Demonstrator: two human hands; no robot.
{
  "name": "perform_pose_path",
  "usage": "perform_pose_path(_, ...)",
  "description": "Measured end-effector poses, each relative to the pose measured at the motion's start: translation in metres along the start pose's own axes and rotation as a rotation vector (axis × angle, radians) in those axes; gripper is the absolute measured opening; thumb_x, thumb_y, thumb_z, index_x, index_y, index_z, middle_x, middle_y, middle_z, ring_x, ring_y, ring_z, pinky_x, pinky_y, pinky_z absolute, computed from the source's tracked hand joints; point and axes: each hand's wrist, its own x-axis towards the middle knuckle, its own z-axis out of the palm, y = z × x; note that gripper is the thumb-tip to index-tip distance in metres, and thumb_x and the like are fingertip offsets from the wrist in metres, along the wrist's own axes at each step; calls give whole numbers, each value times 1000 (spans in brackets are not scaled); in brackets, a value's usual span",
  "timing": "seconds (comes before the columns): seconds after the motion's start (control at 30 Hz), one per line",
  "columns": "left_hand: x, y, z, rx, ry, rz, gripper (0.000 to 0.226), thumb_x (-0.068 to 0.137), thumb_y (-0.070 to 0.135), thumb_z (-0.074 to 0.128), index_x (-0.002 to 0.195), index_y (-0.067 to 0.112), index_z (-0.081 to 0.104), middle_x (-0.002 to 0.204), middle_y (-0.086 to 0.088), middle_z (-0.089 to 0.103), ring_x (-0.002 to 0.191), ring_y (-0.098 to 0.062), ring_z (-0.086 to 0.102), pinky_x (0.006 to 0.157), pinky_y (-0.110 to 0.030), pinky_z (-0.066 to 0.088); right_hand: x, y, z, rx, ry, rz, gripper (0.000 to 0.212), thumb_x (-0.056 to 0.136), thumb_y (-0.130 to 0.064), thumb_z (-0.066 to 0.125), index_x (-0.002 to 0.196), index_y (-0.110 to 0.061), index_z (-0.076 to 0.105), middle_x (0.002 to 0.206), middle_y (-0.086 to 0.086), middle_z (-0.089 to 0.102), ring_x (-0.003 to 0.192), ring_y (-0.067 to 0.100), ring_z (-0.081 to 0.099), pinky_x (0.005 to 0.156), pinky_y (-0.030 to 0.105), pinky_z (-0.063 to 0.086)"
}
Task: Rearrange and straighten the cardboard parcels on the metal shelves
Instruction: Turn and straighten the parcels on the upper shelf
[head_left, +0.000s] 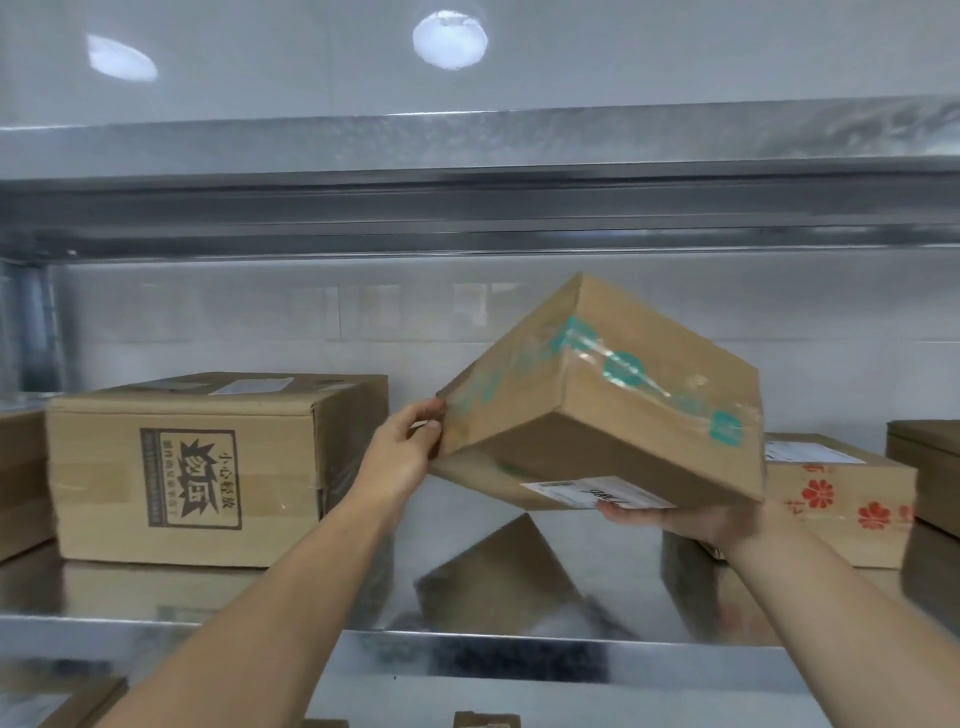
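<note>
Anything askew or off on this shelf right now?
The taped parcel is off the shelf and tilted, corner up: the left hand grips its left corner, the right hand supports it from below. The printed box and flower-marked box sit flat.

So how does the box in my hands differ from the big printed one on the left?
The held box is tilted in mid-air, left hand gripping a corner, right hand underneath; the printed box sits flat on the shelf. The held box bears green-marked tape; the printed box a black graphic. Both are brown cardboard.
</note>
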Motion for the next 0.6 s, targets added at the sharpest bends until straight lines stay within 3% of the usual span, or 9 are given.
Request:
perform_pose_path(0.03,2,-1,-2,2,17,-4,30,104,8,51,130,11,65,122,-6,66,91,-1,60,76,-8,44,1,-2,-1,177,21,-24,84,77,-46,85,120,15,48,131,41,49,134,53,39,108,63,29)
perform_pose_path(0.07,3,-2,-5,-12,31,-16,29,105,11,51,131,12,65,125,-3,64,96,-2,58,82,-12,41,1,-7,-8,328,27,-1,67,99,-50,57,129,9,46,131,42,47,140,54,32,107,63,27)
perform_pose_path(0.13,5,-4,-8,-69,43,-65,30,105,19,52,133,19,63,127,3,61,108,-6,54,97,-22,34,6,-8,-19,532,75,35,64,105,-54,32,126,3,52,108,35,54,129,56,40,100,64,31)
perform_pose_path(0.23,6,-4,-6,-224,21,-181,35,104,34,53,139,32,54,132,9,57,122,-12,49,110,-36,30,6,-7,-15,460,0,44,72,99,-64,33,123,-1,60,103,32,67,98,62,56,83,77,38)
perform_pose_path(0.3,6,-1,-3,-320,26,-244,32,104,38,52,137,36,53,121,11,59,112,-14,56,106,-39,38,2,-7,-8,425,-113,55,71,95,-64,36,119,-3,62,103,36,70,92,69,59,85,84,33)
perform_pose_path(0.4,5,4,2,-356,71,-202,26,105,32,52,131,32,55,111,13,60,99,-7,57,79,-32,49,-3,-1,-6,421,-94,-24,74,91,-67,37,105,1,62,92,40,66,110,72,44,97,82,18)
perform_pose_path(0.43,6,6,3,-337,94,-176,27,106,32,51,132,30,56,112,12,61,99,-6,57,78,-32,49,-2,-1,-8,435,-64,-31,80,94,-69,31,109,4,61,99,41,65,118,72,37,99,81,15)
perform_pose_path(0.53,12,9,2,-242,174,-132,31,103,44,51,126,28,64,119,6,67,106,-12,62,97,-38,49,10,-6,-13,447,-79,12,83,98,-67,27,140,-1,52,133,36,58,128,69,38,103,85,15)
perform_pose_path(0.6,16,7,-1,-93,250,-120,42,93,58,47,111,28,70,117,2,69,112,-23,62,106,-48,47,19,-10,-19,403,-29,-49,76,99,-68,31,138,-9,58,122,29,69,116,62,57,97,84,32)
